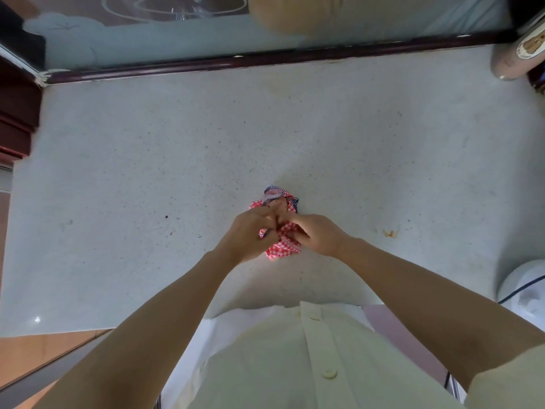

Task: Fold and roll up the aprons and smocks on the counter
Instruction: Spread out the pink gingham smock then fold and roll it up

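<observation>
Both hands work one small bundle of red-and-white checked cloth with dark striped trim (281, 246), lying on the pale speckled stone tabletop (177, 149) just in front of the person; the left hand (250, 234) curls round its left side; the right hand (314, 234) pinches the fabric from the right; judged stage: rolling nearly finished, the loose trimmed end being tucked; the next move calls for firm pressure so the roll stays tight.

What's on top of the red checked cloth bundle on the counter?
Both hands: the left hand and right hand grip the red checked bundle from above, covering its middle. Striped trim shows at its far end. The cloth beneath the fingers is hidden.
</observation>
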A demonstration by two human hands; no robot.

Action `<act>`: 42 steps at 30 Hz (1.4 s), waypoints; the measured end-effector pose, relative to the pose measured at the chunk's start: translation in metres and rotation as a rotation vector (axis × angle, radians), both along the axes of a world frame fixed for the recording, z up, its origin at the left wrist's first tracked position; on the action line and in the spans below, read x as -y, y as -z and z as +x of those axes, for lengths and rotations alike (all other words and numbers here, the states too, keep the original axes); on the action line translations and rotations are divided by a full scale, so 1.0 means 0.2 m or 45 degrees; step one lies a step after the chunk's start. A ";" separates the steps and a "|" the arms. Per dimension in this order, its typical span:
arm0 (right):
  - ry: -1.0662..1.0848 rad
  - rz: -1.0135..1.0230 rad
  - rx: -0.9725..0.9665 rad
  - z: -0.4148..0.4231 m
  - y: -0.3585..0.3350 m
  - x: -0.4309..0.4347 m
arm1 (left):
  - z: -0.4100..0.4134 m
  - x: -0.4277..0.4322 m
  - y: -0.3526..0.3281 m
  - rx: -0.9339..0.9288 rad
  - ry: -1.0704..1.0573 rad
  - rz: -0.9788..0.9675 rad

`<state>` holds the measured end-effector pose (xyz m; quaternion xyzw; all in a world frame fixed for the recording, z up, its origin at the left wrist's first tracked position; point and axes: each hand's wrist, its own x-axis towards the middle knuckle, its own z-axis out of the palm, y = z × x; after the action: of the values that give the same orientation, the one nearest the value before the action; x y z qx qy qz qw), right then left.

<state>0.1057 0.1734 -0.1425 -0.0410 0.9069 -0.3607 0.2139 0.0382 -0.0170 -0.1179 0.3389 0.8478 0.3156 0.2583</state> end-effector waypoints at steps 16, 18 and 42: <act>0.056 0.210 0.105 -0.08 -0.07 0.02 | -0.06 -0.14 -0.01 0.363 -0.156 -0.249; 0.053 0.252 0.110 -0.09 -0.08 0.04 | -0.05 -0.15 0.00 0.311 -0.183 -0.251; 0.463 -0.041 0.304 -0.08 -0.03 0.05 | 0.03 -0.06 0.00 0.362 -0.451 0.091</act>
<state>0.0889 0.1631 -0.1361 0.1630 0.8617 -0.4100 0.2505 0.0440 -0.0056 -0.1181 0.1461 0.8375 0.4303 0.3035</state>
